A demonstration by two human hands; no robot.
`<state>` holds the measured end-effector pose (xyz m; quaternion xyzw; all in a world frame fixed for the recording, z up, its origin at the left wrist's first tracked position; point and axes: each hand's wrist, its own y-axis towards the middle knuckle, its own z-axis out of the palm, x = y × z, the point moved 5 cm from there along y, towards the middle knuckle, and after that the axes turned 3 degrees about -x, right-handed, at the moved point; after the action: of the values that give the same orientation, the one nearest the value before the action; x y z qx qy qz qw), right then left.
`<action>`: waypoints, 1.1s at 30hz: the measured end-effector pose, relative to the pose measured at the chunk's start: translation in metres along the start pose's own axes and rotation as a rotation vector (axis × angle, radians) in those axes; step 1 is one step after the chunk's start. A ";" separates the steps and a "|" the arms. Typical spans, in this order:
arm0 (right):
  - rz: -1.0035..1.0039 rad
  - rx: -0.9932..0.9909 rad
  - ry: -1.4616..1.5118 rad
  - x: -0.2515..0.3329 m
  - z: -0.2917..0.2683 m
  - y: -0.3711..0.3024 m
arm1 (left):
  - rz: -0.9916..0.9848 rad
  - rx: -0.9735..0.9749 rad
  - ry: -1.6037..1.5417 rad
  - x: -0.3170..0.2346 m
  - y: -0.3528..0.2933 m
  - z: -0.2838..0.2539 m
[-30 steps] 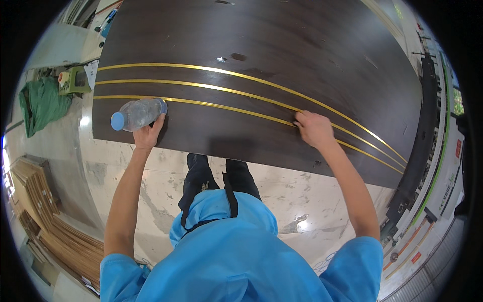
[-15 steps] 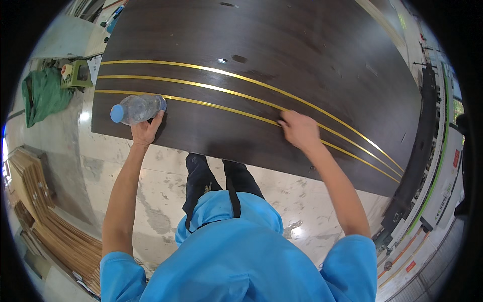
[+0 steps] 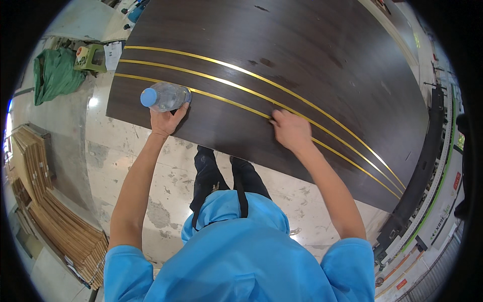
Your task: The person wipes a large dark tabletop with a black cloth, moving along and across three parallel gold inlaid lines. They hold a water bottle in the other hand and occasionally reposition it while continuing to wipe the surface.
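Observation:
My left hand [image 3: 167,120] is closed around the lower part of a clear plastic bottle [image 3: 172,95] with a blue cap. The bottle lies tilted over the near left part of a dark brown board [image 3: 221,118], its cap pointing left; whether it touches the surface I cannot tell. Three thin gold strips [image 3: 205,76] run across the board. My right hand [image 3: 293,130] has curled fingers at the nearest strip, right of the board's middle. Its fingertips are slightly blurred, and anything inside them is hidden.
Along the right stands a long machine [image 3: 433,146] with a black edge. At the lower left are stacked brown panels [image 3: 65,231]. A green bag [image 3: 58,75] and a green stool-like object [image 3: 91,58] are beyond the board's left edge. Tiled floor [image 3: 161,201] shows below the board.
My right hand has slid left along the nearest gold strip. My left hand still holds the bottle, and the two hands are closer together. The view has shifted, so the board appears farther right.

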<state>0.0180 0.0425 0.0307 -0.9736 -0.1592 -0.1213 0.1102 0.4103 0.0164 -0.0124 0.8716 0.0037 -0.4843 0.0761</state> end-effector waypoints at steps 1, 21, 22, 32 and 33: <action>0.023 0.001 0.000 -0.018 -0.010 -0.018 | -0.020 0.008 -0.036 0.000 0.000 0.000; 0.572 0.116 0.017 -0.030 -0.022 -0.030 | 0.025 0.036 0.072 -0.004 0.003 0.002; 0.515 0.077 0.043 -0.029 -0.023 -0.031 | 0.022 0.055 0.094 -0.003 0.003 0.003; 0.385 0.029 0.074 0.051 -0.008 0.040 | -0.074 0.124 -0.138 0.001 0.006 -0.005; 0.502 0.077 0.032 0.040 -0.016 0.027 | -0.039 0.095 -0.072 0.003 0.008 -0.011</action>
<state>0.0605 0.0248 0.0517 -0.9756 0.0850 -0.0991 0.1763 0.4218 0.0098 -0.0083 0.8560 -0.0051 -0.5163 0.0252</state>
